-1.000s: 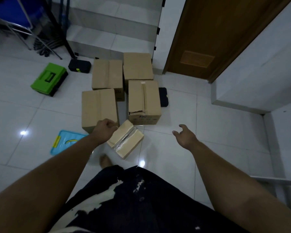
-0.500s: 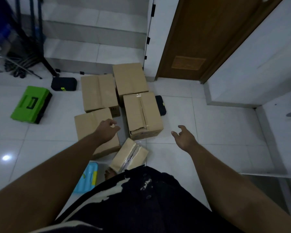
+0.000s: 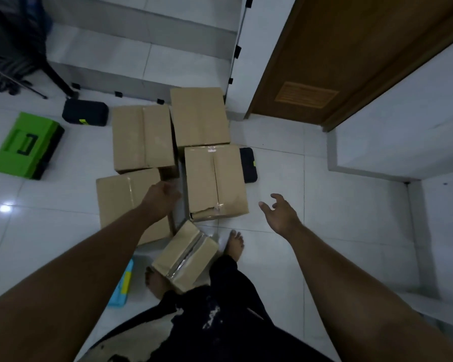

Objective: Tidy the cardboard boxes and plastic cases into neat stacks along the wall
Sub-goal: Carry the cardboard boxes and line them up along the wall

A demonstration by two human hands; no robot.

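While both arms stretch forward over floor [image 3: 351,218], left grip [image 3: 162,197] hangs loosely curled, empty, at corner of cardboard box [image 3: 126,205]; contact unclear. Right grip [image 3: 280,212] spread wide, empty. Torn box [image 3: 215,181] between grips; small taped box [image 3: 186,257] behind them. Black case [image 3: 248,164] ahead of right grip, against torn box. Green case [image 3: 26,145] well left of left grip.

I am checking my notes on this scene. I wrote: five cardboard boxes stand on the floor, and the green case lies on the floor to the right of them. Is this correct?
Not quite. The head view shows the green case to the left of the five cardboard boxes, not to the right. The rest is correct: all lie on the floor.
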